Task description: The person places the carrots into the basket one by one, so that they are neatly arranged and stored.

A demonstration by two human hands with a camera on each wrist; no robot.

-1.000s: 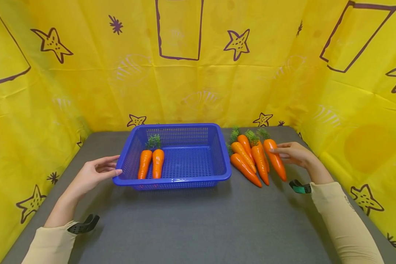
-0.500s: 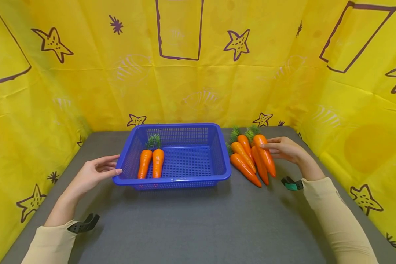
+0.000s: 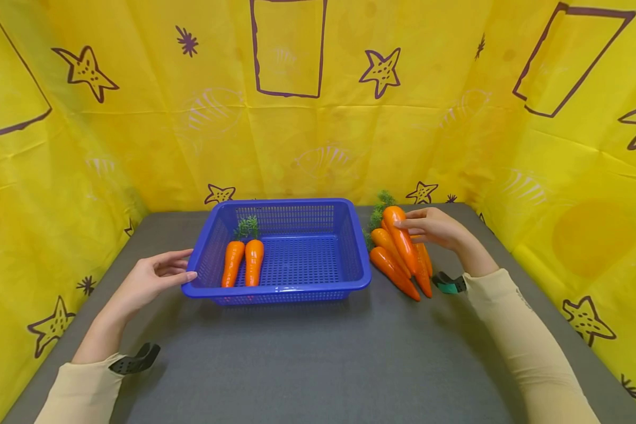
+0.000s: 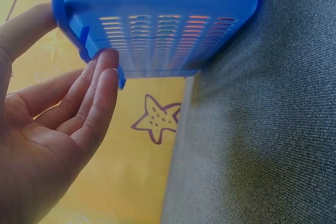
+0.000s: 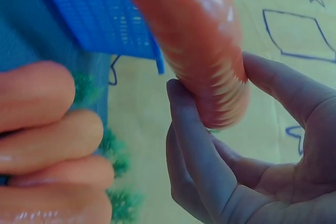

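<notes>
Two carrots (image 3: 242, 262) lie at the left of the blue basket (image 3: 297, 290) – left hand (image 3: 149, 280), fingers straight, touches its left rim – right hand (image 3: 433, 228) pinches a lifted carrot (image 3: 401, 239) above the pile (image 3: 397, 272) right of the basket, most still unloaded.

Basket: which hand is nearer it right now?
Left. The left hand touches the basket at its left rim; the right hand holds a carrot beside it, apart.
</notes>
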